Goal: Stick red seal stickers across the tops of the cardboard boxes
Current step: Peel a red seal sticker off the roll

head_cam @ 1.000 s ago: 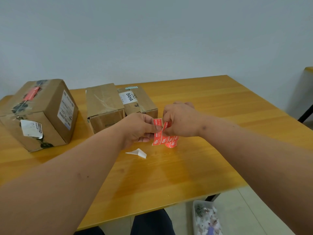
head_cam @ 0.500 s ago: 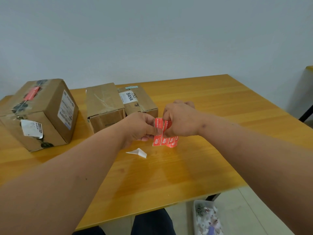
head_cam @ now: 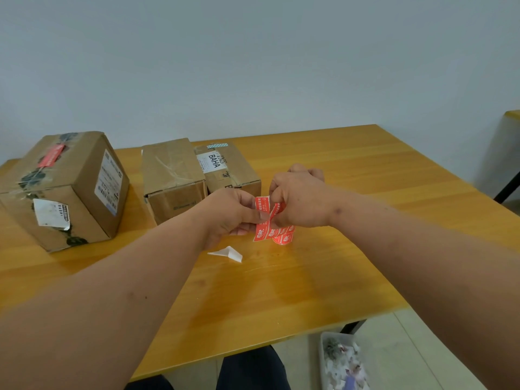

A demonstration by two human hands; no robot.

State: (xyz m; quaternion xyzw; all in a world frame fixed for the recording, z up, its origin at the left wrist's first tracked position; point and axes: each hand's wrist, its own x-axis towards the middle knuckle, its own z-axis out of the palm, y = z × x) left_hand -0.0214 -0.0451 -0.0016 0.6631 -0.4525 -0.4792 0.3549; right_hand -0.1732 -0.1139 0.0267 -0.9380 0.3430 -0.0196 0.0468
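Grip: your left hand pinches the strip of red stickers from its left side; your right hand pinches the top of one sticker, fingers curled over it, seemingly to peel it.
Stickers: just right of the frame's centre, held a little above the table, the lower ends hanging free near the wood.
Handling: judge them feather-light, thin and floppy, tacky on the back once peeled. Hold a sticker by its very end, so little glue meets your skin, and keep it taut or it may curl and stick to itself.
Boxes: large box at left already wears a red sticker on top; middle box and labelled box show none on the faces in view.
Scrap: a white bit of backing paper lies on the table below your left hand.
Hidden: your fingertips cover the peel line, so how far the sticker has lifted is unclear; print on the stickers is too small to read; the bin at lower right is cut off, its contents blurred.
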